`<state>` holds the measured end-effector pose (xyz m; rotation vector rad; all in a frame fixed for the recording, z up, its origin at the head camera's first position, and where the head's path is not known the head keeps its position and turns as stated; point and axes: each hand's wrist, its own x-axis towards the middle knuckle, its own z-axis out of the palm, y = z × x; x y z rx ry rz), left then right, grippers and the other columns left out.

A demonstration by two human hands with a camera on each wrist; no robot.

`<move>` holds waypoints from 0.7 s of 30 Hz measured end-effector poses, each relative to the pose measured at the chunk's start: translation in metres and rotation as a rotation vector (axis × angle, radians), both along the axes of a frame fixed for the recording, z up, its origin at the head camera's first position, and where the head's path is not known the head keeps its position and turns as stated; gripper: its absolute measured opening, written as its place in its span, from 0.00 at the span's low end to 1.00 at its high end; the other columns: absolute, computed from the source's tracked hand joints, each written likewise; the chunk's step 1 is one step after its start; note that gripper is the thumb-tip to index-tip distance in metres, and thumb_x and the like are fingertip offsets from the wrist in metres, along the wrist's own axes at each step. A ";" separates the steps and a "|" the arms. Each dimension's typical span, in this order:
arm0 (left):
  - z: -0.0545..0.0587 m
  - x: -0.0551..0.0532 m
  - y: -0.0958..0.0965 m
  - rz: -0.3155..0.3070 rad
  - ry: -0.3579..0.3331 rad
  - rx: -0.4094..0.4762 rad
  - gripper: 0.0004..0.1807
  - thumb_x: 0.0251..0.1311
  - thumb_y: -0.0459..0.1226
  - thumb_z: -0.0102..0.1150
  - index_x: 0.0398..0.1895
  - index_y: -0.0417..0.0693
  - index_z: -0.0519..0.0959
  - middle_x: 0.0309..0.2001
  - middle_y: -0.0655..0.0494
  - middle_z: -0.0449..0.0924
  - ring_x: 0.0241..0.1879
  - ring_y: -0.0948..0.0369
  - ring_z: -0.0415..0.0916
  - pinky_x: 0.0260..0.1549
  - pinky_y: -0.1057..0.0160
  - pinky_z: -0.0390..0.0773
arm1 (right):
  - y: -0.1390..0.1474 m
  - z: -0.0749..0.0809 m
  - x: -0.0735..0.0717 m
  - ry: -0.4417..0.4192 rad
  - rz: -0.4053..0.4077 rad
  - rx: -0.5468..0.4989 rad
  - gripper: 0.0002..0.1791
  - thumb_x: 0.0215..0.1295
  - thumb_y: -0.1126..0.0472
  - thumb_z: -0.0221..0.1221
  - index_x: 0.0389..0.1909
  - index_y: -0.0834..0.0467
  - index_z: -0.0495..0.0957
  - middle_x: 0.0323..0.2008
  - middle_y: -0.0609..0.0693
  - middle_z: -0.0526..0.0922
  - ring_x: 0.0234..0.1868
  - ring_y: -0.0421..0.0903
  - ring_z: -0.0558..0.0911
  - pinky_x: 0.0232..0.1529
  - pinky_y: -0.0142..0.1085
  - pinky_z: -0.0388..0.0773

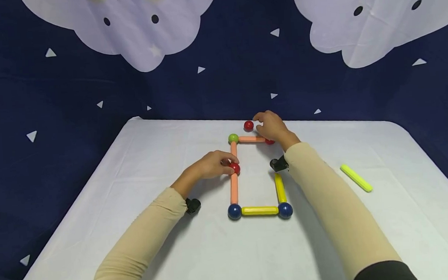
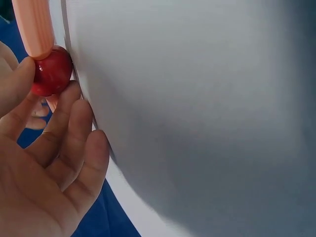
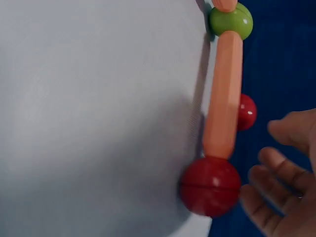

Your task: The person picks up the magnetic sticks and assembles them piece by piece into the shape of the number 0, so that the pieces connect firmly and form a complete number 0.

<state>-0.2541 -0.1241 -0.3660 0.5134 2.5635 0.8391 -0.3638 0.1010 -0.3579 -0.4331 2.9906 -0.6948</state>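
Note:
My left hand (image 1: pixel 212 164) pinches a red ball (image 2: pixel 53 74) between thumb and fingers. That ball joins two orange sticks, the nearer one (image 1: pixel 234 188) running down to a blue ball (image 1: pixel 234 211). At the far corner a green ball (image 1: pixel 233 138) links to another orange stick (image 3: pixel 224 94), which ends at a second red ball (image 3: pixel 210 186). Over that end is my right hand (image 1: pixel 272 126), its fingers loosely bent and apart with nothing between them. A loose red ball (image 1: pixel 248 125) lies just behind the far orange stick, left of the right hand's fingertips.
A yellow stick (image 1: pixel 260 211) runs from the blue ball to another blue ball (image 1: pixel 285 210), where a second yellow stick (image 1: pixel 280 188) points away. One loose yellow-green stick (image 1: pixel 356 177) lies right of my right forearm. The white table (image 1: pixel 177 254) meets a dark blue cloth backdrop (image 1: pixel 240 83).

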 end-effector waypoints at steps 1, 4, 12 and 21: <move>0.000 0.000 0.000 -0.002 0.000 0.001 0.18 0.65 0.39 0.63 0.58 0.53 0.80 0.52 0.49 0.84 0.50 0.57 0.78 0.44 0.64 0.75 | -0.002 -0.001 -0.002 -0.007 -0.003 -0.007 0.23 0.68 0.64 0.52 0.63 0.56 0.74 0.59 0.61 0.74 0.61 0.57 0.73 0.65 0.51 0.69; 0.000 -0.001 0.002 -0.015 0.001 0.006 0.18 0.65 0.39 0.62 0.58 0.53 0.80 0.52 0.49 0.84 0.50 0.57 0.78 0.44 0.64 0.75 | -0.006 -0.005 -0.005 -0.042 -0.015 0.002 0.26 0.67 0.66 0.50 0.66 0.52 0.72 0.62 0.61 0.71 0.64 0.58 0.70 0.67 0.53 0.68; 0.001 -0.001 0.003 -0.007 -0.006 0.003 0.18 0.65 0.40 0.62 0.58 0.54 0.80 0.53 0.49 0.83 0.51 0.57 0.78 0.45 0.64 0.75 | -0.009 -0.006 -0.007 -0.086 -0.068 0.049 0.29 0.66 0.65 0.53 0.69 0.52 0.67 0.69 0.62 0.66 0.68 0.60 0.65 0.68 0.56 0.66; -0.001 -0.003 0.000 0.005 -0.024 0.017 0.18 0.65 0.40 0.63 0.58 0.54 0.80 0.52 0.49 0.83 0.51 0.57 0.78 0.43 0.65 0.76 | -0.007 -0.012 -0.009 -0.123 -0.060 -0.002 0.26 0.68 0.63 0.56 0.68 0.52 0.70 0.63 0.60 0.76 0.63 0.57 0.74 0.66 0.52 0.70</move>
